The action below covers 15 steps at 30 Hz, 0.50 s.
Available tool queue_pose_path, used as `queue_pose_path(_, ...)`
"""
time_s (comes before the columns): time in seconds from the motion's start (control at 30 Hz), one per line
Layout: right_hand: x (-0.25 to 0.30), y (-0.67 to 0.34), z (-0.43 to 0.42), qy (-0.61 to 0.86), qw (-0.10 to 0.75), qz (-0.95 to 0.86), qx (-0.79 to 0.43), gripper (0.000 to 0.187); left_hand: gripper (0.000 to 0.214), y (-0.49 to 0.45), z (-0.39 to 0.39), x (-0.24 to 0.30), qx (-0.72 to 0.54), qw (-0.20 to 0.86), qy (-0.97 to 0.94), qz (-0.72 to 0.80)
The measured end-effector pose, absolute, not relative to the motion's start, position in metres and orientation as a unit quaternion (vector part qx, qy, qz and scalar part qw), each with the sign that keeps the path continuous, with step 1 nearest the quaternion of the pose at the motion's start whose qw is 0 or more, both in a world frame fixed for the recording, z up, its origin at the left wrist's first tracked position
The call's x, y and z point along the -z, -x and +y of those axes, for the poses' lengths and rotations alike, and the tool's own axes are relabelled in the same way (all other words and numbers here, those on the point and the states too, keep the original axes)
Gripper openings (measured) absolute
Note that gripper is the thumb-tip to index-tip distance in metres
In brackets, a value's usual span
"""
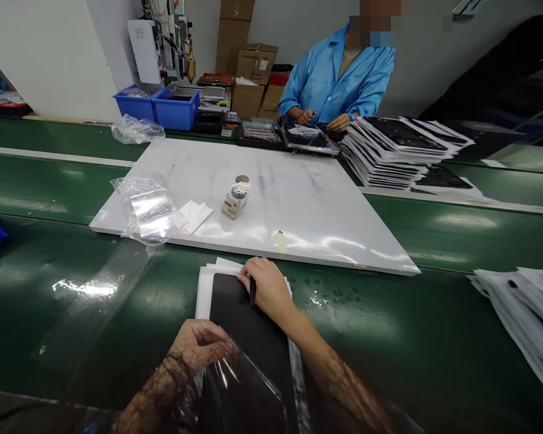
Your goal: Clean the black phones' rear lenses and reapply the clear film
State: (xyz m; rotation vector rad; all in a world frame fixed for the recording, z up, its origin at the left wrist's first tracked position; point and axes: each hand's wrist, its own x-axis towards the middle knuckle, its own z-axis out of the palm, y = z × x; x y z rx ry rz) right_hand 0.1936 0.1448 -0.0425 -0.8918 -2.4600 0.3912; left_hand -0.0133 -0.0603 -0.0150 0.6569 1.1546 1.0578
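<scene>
A long black flat panel [244, 325] lies in front of me on white foam sheets [204, 292]. My left hand [203, 345] is over the panel's left side, its thumb and fingers pinched on a clear plastic film [253, 371] that slants across the near part of the panel. At the far right corner of the panel rests my right hand [268, 288], its fingers curled and fingertips on the panel. A slim black stick-like thing [252, 290] shows beneath its palm; its kind is unclear.
Beyond the panel lies a white board [298, 199] with a small labelled bottle [236, 202], white tissue [194, 216] and crumpled clear plastic bags [149, 208]. Foam-wrapped stacks [520, 319] stand right. Opposite, a person in blue [330, 78] works beside another stack [389, 150]. Blue bins [176, 111] are behind.
</scene>
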Motion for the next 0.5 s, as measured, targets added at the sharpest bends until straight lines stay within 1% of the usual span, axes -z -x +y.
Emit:
queue_pose_path(0.07,0.043,-0.194,0.142,0.320,0.256,-0.903,-0.132,0.025,0.022,0.017,-0.063,0.018,-0.503,0.598,-0.321,0.535)
queue_pose_path(0.13,0.042,-0.195,0.139,0.315,0.261,-0.903,-0.129,0.026,0.011,0.021,-0.063,0.023,-0.532,0.517,-0.346,0.575)
queue_pose_path(0.17,0.041,-0.196,0.138,0.314,0.261,-0.903,-0.131,0.026,0.011,0.022,-0.062,0.028,-0.537,0.483,-0.350,0.596)
queue_pose_path(0.2,0.039,-0.197,0.138,0.313,0.260,-0.904,-0.135,0.026,0.015,0.024,-0.061,0.033,-0.536,0.458,-0.351,0.616)
queue_pose_path(0.33,0.028,-0.200,0.138,0.323,0.239,-0.900,-0.167,0.026,0.034,0.022,-0.057,0.061,-0.503,0.424,-0.382,0.649)
queue_pose_path(0.43,0.020,-0.198,0.140,0.338,0.213,-0.895,-0.196,0.024,0.032,0.013,-0.054,0.083,-0.519,0.371,-0.398,0.659)
queue_pose_path(0.5,0.016,-0.196,0.142,0.351,0.198,-0.891,-0.210,0.030,0.032,0.009,-0.053,0.092,-0.529,0.340,-0.392,0.671)
